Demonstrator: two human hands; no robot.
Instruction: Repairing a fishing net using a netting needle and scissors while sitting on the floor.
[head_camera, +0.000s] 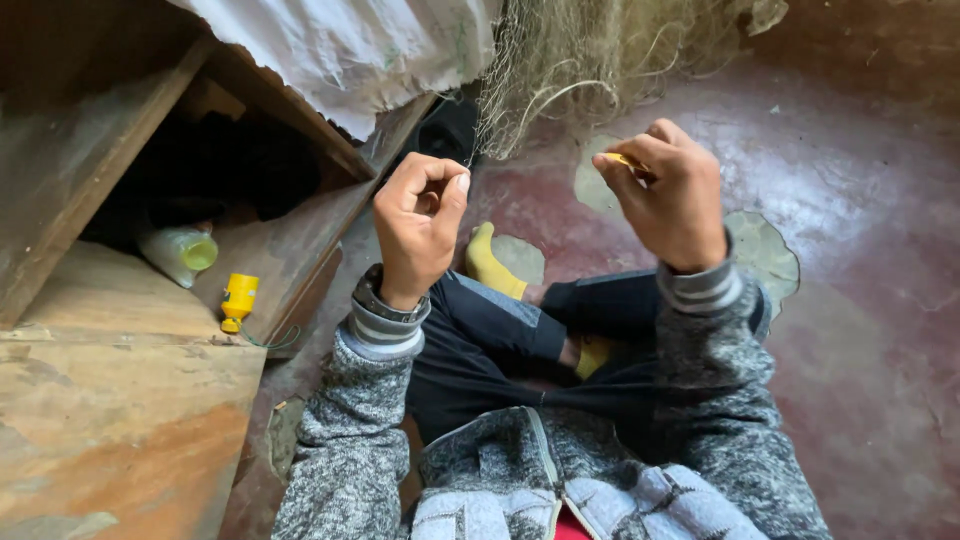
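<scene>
The left hand is curled, thumb pressed to forefinger, pinching a strand too thin to make out, just below the hanging tangle of fine beige fishing net. The right hand pinches a small yellow netting needle. The strand could likely slip or snag on loose mesh, since both grips are fingertip-only.

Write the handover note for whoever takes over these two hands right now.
Left hand: raised, fingers curled in a pinch grip; nothing visible between them.
Right hand: closed on a small yellow tool.
Fishing net hangs just ahead of both hands, above the red floor.
Yellow spool and pale bottle lie on the wooden shelf to the left.
Progress on the net: cannot tell.
</scene>
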